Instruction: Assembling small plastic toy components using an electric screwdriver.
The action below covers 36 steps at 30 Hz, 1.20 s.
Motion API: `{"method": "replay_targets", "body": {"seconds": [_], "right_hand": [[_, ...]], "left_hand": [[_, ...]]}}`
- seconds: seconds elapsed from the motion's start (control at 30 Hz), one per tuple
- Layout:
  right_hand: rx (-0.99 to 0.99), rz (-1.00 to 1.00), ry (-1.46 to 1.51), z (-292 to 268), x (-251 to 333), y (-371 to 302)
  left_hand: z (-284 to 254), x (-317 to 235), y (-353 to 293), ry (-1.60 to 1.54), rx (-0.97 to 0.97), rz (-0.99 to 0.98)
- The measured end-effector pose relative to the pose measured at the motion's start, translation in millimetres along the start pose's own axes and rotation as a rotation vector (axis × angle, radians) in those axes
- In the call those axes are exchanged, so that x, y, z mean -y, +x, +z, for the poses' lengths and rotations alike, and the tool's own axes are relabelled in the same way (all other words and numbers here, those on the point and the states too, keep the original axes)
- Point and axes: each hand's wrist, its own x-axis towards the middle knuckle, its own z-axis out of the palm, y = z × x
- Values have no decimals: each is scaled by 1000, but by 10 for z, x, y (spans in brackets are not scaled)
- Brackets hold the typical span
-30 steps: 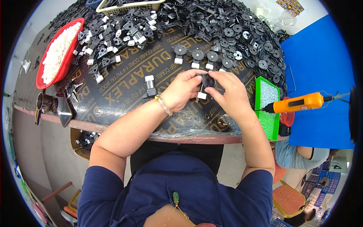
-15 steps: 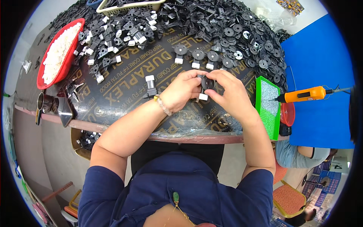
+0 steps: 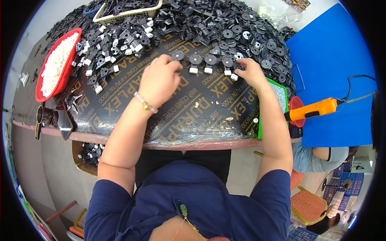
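Hands well apart, the person bends the right hand (image 3: 251,74) in from the right, thumb and forefinger closed about the right-end piece (image 3: 235,76) — a black disc with a white-capped stem. That piece lies at the right end of a short row, its long axis slanting a little: disc away from the body, white cap toward it and slightly left. Just beside it on the left is a matching piece (image 3: 227,62), pointing much the same way. At the row's far left the left hand (image 3: 161,80) sits against the leftmost disc (image 3: 177,55); its curled fingertips are hidden, so whether they grip cannot be told. Beyond the row spreads a black heap (image 3: 273,52); to the right, past the forearm, lies an orange power driver (image 3: 315,110).
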Motion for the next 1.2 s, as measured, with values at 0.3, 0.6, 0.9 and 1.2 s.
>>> {"method": "replay_targets", "body": {"seconds": [0.3, 0.6, 0.9, 1.2], "right_hand": [[132, -12, -171, -614, 447, -829], [148, -208, -444, -532, 396, -2075], [57, -325, -498, -272, 364, -2164], [-127, -381, -226, -177, 523, -1674]], "left_hand": [[-396, 451, -370, 374, 324, 273], [-430, 57, -293, 9, 374, 9], [24, -444, 28, -1371, 575, -434], [477, -131, -112, -1588, 586, -633]]}}
